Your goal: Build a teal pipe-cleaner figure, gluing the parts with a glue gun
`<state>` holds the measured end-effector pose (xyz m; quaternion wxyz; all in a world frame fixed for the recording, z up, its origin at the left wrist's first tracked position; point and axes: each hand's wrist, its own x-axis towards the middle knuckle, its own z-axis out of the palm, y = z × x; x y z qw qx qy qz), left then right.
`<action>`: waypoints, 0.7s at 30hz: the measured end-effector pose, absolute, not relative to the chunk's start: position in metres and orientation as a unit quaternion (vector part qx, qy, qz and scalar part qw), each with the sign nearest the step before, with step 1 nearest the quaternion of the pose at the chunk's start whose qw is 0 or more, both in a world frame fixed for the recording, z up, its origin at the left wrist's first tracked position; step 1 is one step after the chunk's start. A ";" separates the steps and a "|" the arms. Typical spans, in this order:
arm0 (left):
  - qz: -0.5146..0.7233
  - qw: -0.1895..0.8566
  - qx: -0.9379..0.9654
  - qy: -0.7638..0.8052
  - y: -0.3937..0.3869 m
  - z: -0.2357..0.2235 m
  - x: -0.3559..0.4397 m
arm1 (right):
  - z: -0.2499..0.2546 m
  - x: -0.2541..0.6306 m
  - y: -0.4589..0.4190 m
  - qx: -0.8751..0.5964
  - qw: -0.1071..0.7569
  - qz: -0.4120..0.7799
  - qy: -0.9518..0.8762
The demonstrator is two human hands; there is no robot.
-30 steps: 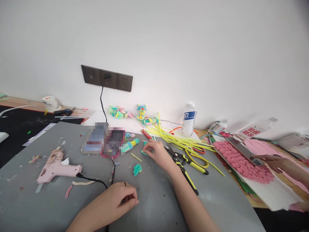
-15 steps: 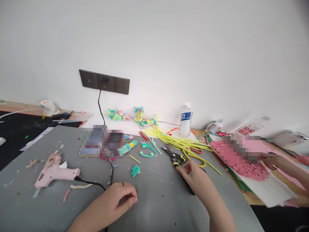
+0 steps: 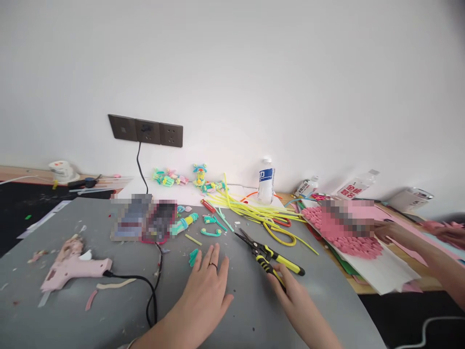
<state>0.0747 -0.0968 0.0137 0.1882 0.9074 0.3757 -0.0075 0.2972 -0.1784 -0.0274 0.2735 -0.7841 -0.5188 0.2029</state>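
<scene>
My left hand [image 3: 201, 295] reaches out low over the grey board with its fingers stretched and holds nothing. Its fingertips are beside a small teal bundle [image 3: 193, 257] of fuzzy stems. My right hand [image 3: 296, 295] grips the near handle of a pair of snips [image 3: 267, 257] with yellow-and-black handles. The handles are spread, and the dark pointed blades aim left and away from me. Just beyond them lie long yellow fuzzy stems [image 3: 250, 208]. A teal curved piece [image 3: 210, 232] and a teal-and-yellow roll [image 3: 184, 224] rest nearby.
A pink glue gun [image 3: 74, 266] lies at left, its black cord trailing toward me. Two blurred phones [image 3: 159, 222] sit mid-board. A bottle [image 3: 266, 182] stands by the wall. At right, another person's hand [image 3: 394, 231] is over a pink petalled piece [image 3: 358, 246].
My left hand has moved forward and right, its curled fingers now stretched out. The snips have turned and their handles spread wider in my right hand. The view has shifted slightly right.
</scene>
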 end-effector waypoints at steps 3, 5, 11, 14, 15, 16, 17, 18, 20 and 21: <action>-0.002 0.153 0.902 0.403 -0.089 -0.002 0.088 | -0.036 0.287 -0.185 -0.770 0.325 0.216 -0.504; 0.015 0.132 0.894 0.427 -0.085 -0.009 0.092 | -0.042 0.276 -0.185 -0.766 0.362 0.211 -0.488; 0.055 0.113 0.890 0.438 -0.082 -0.021 0.098 | -0.041 0.251 -0.170 -0.744 0.416 0.190 -0.486; 0.080 0.110 0.887 0.441 -0.082 -0.026 0.100 | -0.038 0.246 -0.161 -0.749 0.398 0.185 -0.496; 0.084 0.111 0.886 0.442 -0.082 -0.027 0.101 | -0.038 0.245 -0.159 -0.753 0.388 0.186 -0.497; 0.086 0.113 0.886 0.442 -0.082 -0.027 0.101 | -0.039 0.244 -0.158 -0.758 0.376 0.188 -0.499; 0.082 0.116 0.885 0.442 -0.082 -0.028 0.102 | -0.040 0.244 -0.157 -0.762 0.364 0.188 -0.502; 0.077 0.118 0.886 0.442 -0.081 -0.027 0.102 | -0.041 0.243 -0.157 -0.765 0.352 0.188 -0.505; 0.069 0.122 0.886 0.443 -0.080 -0.026 0.102 | -0.045 0.244 -0.159 -0.767 0.333 0.183 -0.516; 0.069 0.123 0.886 0.443 -0.080 -0.026 0.102 | -0.047 0.244 -0.160 -0.767 0.328 0.180 -0.522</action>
